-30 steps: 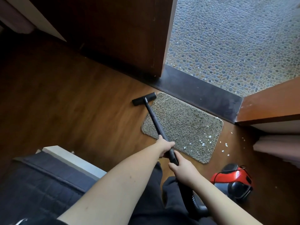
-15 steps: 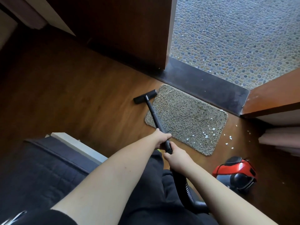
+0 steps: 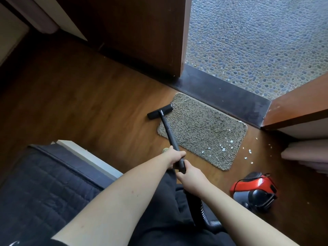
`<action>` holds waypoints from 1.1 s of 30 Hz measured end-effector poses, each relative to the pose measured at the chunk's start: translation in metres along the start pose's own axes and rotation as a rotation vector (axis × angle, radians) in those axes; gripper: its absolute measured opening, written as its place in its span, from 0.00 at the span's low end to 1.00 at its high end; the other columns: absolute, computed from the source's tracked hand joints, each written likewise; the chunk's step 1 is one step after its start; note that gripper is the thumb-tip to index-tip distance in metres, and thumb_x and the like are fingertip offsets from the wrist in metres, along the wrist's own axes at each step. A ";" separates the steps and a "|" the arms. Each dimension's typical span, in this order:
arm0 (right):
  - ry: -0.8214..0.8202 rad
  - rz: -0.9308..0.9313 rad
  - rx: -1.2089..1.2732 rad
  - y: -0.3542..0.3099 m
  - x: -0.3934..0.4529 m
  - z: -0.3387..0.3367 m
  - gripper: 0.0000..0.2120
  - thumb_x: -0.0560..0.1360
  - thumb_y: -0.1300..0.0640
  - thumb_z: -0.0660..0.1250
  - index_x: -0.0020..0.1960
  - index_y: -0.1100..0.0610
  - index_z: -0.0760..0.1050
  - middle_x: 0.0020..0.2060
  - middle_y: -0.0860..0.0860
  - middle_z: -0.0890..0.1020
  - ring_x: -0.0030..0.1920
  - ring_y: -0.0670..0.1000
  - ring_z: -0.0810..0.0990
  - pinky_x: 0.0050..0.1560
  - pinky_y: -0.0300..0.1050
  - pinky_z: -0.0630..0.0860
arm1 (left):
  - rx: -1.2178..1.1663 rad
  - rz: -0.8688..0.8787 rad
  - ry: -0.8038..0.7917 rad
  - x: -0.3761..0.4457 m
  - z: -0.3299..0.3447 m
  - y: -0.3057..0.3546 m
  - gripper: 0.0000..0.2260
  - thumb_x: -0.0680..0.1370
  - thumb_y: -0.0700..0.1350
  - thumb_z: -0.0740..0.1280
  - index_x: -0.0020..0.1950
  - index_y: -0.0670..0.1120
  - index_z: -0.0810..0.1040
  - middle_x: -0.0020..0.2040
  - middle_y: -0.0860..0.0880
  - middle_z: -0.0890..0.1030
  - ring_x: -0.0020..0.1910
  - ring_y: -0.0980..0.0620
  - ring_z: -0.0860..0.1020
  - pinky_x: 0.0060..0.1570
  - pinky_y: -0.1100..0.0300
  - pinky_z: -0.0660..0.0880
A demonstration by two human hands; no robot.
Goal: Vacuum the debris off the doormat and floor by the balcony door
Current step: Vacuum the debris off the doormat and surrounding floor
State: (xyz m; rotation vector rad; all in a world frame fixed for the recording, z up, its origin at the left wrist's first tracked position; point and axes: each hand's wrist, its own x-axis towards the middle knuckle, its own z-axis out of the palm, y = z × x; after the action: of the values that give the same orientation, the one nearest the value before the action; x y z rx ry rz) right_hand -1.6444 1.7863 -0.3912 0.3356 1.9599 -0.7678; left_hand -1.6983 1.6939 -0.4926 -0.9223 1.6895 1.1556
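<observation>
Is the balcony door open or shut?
Open. The balcony door is swung inward at the right, and past the dark threshold the pebbled balcony floor shows with nothing across it.

Coarse looped doormat (image 3: 202, 130) on glossy wood floor (image 3: 92, 107).

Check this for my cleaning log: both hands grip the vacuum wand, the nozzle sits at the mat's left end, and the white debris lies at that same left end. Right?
Not quite. In the head view the white debris lies at the doormat's right end and on the floor beside it, away from the nozzle. Left hand and right hand do grip the wand.
</observation>
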 end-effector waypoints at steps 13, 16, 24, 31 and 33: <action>0.110 -0.008 0.244 0.016 -0.018 -0.012 0.18 0.76 0.53 0.60 0.65 0.51 0.67 0.55 0.54 0.81 0.54 0.58 0.79 0.51 0.48 0.74 | 0.267 0.073 -0.048 -0.010 0.020 0.030 0.29 0.77 0.46 0.68 0.75 0.45 0.62 0.55 0.44 0.76 0.38 0.52 0.76 0.27 0.61 0.71; 0.144 0.043 0.361 0.024 -0.019 -0.015 0.18 0.75 0.52 0.60 0.64 0.50 0.67 0.54 0.53 0.81 0.53 0.58 0.80 0.54 0.50 0.75 | 0.344 0.114 -0.089 -0.013 0.040 0.040 0.28 0.79 0.44 0.67 0.76 0.45 0.60 0.45 0.48 0.73 0.35 0.54 0.73 0.27 0.61 0.70; 0.263 0.203 0.773 0.038 -0.013 -0.007 0.19 0.76 0.49 0.63 0.64 0.55 0.67 0.54 0.55 0.81 0.54 0.59 0.80 0.55 0.50 0.76 | 0.621 0.182 -0.209 -0.017 0.081 0.058 0.26 0.76 0.43 0.69 0.72 0.45 0.66 0.50 0.44 0.77 0.38 0.49 0.77 0.35 0.59 0.77; 0.285 0.311 1.077 0.038 -0.004 -0.004 0.18 0.83 0.48 0.51 0.64 0.57 0.71 0.58 0.55 0.78 0.61 0.57 0.76 0.55 0.47 0.69 | 0.928 0.277 -0.261 -0.019 0.093 0.067 0.37 0.71 0.47 0.71 0.79 0.52 0.61 0.59 0.43 0.80 0.51 0.44 0.81 0.46 0.58 0.78; 0.310 0.319 1.158 0.038 0.002 -0.001 0.18 0.83 0.50 0.51 0.63 0.58 0.73 0.58 0.57 0.78 0.61 0.59 0.76 0.56 0.48 0.72 | 1.018 0.306 -0.262 -0.014 0.092 0.068 0.37 0.70 0.48 0.71 0.78 0.54 0.62 0.60 0.44 0.80 0.54 0.44 0.81 0.50 0.56 0.79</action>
State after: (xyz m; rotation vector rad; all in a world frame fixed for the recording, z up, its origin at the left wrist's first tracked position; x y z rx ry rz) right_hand -1.6261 1.8164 -0.4071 1.4727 1.4530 -1.6363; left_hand -1.7324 1.8028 -0.4764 0.1175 1.8893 0.4167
